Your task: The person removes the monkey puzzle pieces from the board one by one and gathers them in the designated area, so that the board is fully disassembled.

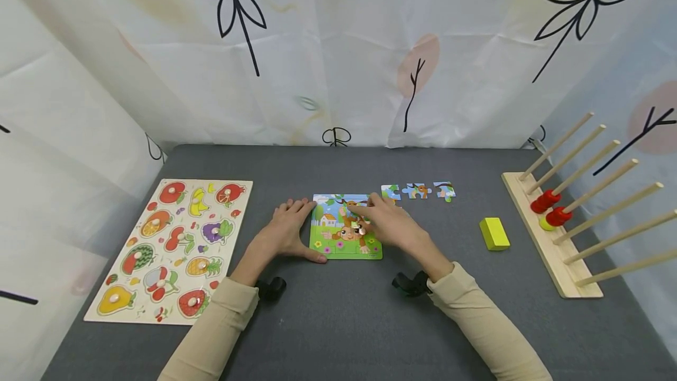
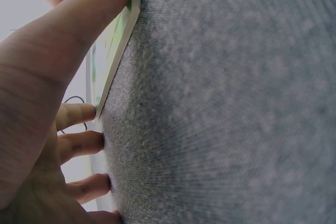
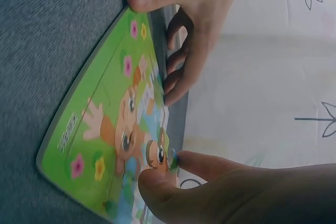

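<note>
A monkey jigsaw board lies on the grey table. My left hand is spread along its left side, thumb at the near left corner and index fingertip at the far left corner. My right hand is over the board's right side; in the right wrist view its thumb and index finger pinch a small puzzle piece at the board's upper part. Three loose pieces, among them a middle one, lie beyond the right hand. The right hand covers part of the board's right edge.
At the left lies a fruit peg board. A yellow block sits to the right. Beside it stands a wooden rack with slanting rods and a few red and yellow beads. A patterned cloth hangs behind the table.
</note>
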Available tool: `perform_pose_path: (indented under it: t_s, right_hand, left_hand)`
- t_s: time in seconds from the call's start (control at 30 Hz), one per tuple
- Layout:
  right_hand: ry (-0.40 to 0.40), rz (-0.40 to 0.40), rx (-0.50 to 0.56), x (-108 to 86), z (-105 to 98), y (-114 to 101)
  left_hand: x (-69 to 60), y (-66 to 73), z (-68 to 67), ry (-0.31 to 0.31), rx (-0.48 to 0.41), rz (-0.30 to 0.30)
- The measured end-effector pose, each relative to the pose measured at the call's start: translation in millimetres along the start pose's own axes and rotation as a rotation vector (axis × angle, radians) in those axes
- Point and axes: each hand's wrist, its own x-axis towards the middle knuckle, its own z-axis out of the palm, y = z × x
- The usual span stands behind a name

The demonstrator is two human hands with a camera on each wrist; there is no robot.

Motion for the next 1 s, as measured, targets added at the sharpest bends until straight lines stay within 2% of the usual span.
perform_pose_path:
  t_s: [0.33, 1.0]
  right_hand:
    - [-0.003, 0.035, -0.05, -12.6, -6.6, 23.9]
    - [0.057, 0.071, -0.031, -36.5, -15.1, 68.2]
  left_hand:
    - [0.0, 1.3, 0.6, 0.001, -0.004, -0.008]
    - [-1.4, 1.4, -0.4, -0.002, -0.011, -0.019]
